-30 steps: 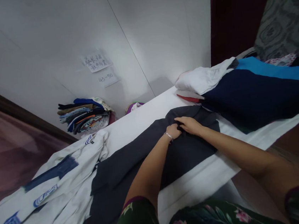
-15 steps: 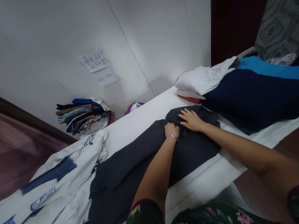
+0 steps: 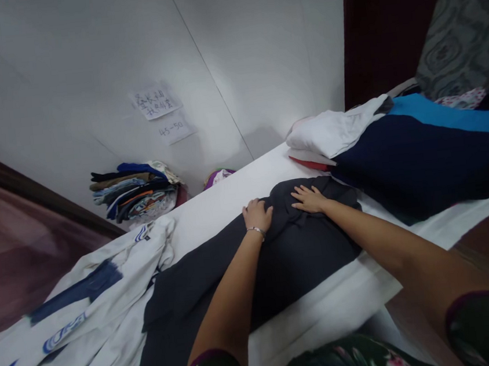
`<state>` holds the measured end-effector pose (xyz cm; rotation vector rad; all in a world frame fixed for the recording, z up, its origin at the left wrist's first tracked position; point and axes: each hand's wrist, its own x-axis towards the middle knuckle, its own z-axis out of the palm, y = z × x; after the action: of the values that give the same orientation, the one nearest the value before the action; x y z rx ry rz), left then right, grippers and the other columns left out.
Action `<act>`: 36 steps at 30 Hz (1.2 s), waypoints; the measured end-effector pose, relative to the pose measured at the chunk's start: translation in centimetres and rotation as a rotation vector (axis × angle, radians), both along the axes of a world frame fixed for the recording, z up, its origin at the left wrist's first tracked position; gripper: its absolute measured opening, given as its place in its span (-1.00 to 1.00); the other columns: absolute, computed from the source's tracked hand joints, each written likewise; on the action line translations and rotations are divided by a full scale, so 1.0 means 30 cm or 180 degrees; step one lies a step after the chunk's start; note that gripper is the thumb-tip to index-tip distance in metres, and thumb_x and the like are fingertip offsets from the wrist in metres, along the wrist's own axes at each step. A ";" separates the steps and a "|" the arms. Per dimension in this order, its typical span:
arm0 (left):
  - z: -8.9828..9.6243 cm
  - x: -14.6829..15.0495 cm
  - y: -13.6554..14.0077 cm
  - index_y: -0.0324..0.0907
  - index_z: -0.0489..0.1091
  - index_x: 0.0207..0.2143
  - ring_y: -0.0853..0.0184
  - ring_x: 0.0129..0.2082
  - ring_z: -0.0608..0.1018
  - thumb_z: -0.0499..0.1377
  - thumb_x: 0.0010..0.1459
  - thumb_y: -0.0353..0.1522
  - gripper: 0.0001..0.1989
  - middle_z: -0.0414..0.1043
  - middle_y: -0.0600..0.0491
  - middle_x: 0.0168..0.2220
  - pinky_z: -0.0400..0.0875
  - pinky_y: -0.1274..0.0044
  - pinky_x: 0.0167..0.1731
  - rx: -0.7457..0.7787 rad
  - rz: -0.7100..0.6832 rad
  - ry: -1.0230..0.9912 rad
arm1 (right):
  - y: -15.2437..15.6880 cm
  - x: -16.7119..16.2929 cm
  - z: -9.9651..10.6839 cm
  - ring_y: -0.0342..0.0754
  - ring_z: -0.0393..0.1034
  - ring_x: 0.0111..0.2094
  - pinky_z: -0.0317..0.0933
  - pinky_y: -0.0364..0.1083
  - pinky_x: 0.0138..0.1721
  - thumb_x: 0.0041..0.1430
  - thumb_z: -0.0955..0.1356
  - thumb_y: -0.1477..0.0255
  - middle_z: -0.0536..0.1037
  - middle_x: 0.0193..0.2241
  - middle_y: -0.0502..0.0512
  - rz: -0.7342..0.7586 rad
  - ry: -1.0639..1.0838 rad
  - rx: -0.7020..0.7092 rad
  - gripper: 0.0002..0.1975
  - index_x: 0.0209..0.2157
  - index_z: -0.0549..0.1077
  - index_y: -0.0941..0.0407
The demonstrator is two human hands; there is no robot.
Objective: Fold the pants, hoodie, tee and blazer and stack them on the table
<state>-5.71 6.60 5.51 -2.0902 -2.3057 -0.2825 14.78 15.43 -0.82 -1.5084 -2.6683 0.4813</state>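
A dark grey garment [image 3: 201,269] lies spread along the white table, creased near its middle; I cannot tell its exact kind. My left hand [image 3: 258,215] rests on its upper edge, palm down, thumb apart from the fingers, a bracelet at the wrist. To the right, my right hand [image 3: 308,199] lies flat on the same cloth with its fingers spread, close to a wrinkle. Neither hand grips the fabric.
White clothing with blue lettering [image 3: 109,308] covers the left part of the table [image 3: 225,208]. At the right lie a navy garment [image 3: 425,158] and a folded white one [image 3: 335,130]. Behind the table stands a pile of folded clothes [image 3: 135,188]; handwritten papers [image 3: 155,102] hang on the wall.
My left hand has slid leftward along the garment's upper edge, and its closed fingers have opened out. My right hand stays flat in nearly the same spot.
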 end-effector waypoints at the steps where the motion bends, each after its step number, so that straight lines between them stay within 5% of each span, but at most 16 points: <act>1: -0.018 -0.039 -0.015 -0.11 0.32 0.07 0.15 0.23 0.17 -0.01 0.23 -0.13 -0.56 0.16 -0.05 0.24 -0.02 0.20 0.20 -0.0121 0.0147 0.0035 | 0.001 0.001 0.002 0.12 -0.35 0.33 -0.34 0.26 0.24 0.21 0.08 0.00 -0.14 0.34 0.11 -0.0002 0.0017 -0.0004 -0.30 0.30 0.03 0.02; 4: -0.093 -0.120 -0.061 -0.07 0.13 0.22 0.14 0.29 0.08 -0.14 0.26 -0.06 -0.44 0.01 -0.04 0.31 -0.06 0.14 0.21 -0.0667 0.0428 -0.0097 | 0.019 0.003 0.023 0.16 -0.20 0.31 -0.20 0.26 0.21 0.19 0.14 0.01 -0.02 0.31 0.11 -0.0019 0.0095 -0.0023 -0.33 0.25 0.15 0.01; 8: -0.140 -0.140 -0.081 -0.06 0.12 0.23 0.18 0.30 0.05 -0.18 0.27 -0.06 -0.44 0.00 -0.04 0.31 -0.10 0.16 0.22 -0.0687 0.0416 -0.0301 | 0.077 -0.005 0.082 0.10 0.14 0.19 0.04 0.08 0.16 0.25 0.12 0.11 0.29 0.18 0.13 -0.0144 0.0357 0.0175 -0.46 0.15 0.32 0.04; 14: -0.068 -0.180 -0.006 -0.07 0.23 0.15 0.21 0.28 0.09 -0.17 0.28 -0.07 -0.49 0.11 -0.03 0.27 -0.12 0.17 0.22 -0.0298 0.0447 -0.0434 | 0.194 -0.078 0.139 0.12 0.10 0.20 0.03 0.08 0.15 0.24 0.17 0.16 0.27 0.19 0.22 -0.0376 0.0557 0.0400 -0.43 0.20 0.24 0.13; 19: -0.079 -0.214 0.076 -0.07 0.13 0.21 0.14 0.26 0.15 -0.12 0.22 0.02 -0.38 0.20 -0.09 0.22 -0.09 0.15 0.20 -0.0655 0.0279 -0.0496 | 0.257 -0.127 0.134 0.19 0.26 0.10 0.14 0.13 0.07 0.10 0.31 0.09 0.37 0.11 0.23 -0.0414 0.0490 0.0057 -0.37 0.15 0.31 0.09; 24: -0.057 -0.227 0.097 -0.15 0.39 -0.04 0.15 0.04 0.39 0.05 0.15 -0.03 -0.51 0.45 -0.07 -0.04 0.13 0.31 0.10 -0.0243 0.0028 -0.0343 | 0.260 -0.086 0.152 0.03 0.41 -0.09 0.25 -0.08 -0.07 0.10 0.31 0.13 0.54 -0.10 0.13 -0.0254 0.0832 -0.0063 -0.54 -0.07 0.48 0.13; 29: -0.001 -0.246 0.063 -0.14 0.43 -0.24 0.33 -0.25 0.48 -0.04 0.25 -0.16 -0.67 0.48 0.03 -0.27 0.31 0.54 -0.21 -0.0054 -0.0401 -0.0662 | 0.235 0.012 0.190 -0.02 0.43 -0.29 0.29 -0.13 -0.29 0.02 0.32 0.09 0.57 -0.36 0.04 -0.0301 0.1598 -0.0554 -0.58 -0.28 0.53 0.14; 32: -0.009 -0.235 0.061 -0.15 0.44 -0.26 0.31 -0.25 0.50 -0.05 0.26 -0.18 -0.67 0.50 0.02 -0.27 0.32 0.54 -0.23 -0.0706 -0.0475 -0.0651 | 0.218 0.023 0.198 -0.03 0.44 -0.37 0.27 -0.14 -0.38 0.02 0.30 0.18 0.57 -0.44 0.03 -0.0112 0.0827 -0.0739 -0.69 -0.39 0.55 0.11; 36: -0.027 -0.207 0.088 -0.18 0.48 -0.34 0.25 -0.18 0.51 0.01 0.22 -0.23 -0.70 0.53 -0.03 -0.22 0.32 0.51 -0.18 -0.1150 -0.0433 -0.0611 | 0.193 -0.029 0.193 0.04 0.47 -0.30 0.29 -0.08 -0.30 0.01 0.30 0.30 0.60 -0.39 0.09 0.0138 -0.0034 -0.0394 -0.75 -0.43 0.59 0.08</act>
<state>-11.93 9.24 4.71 -2.4949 -2.4820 -0.0728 13.90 21.22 4.96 -1.4891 -2.7311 0.6544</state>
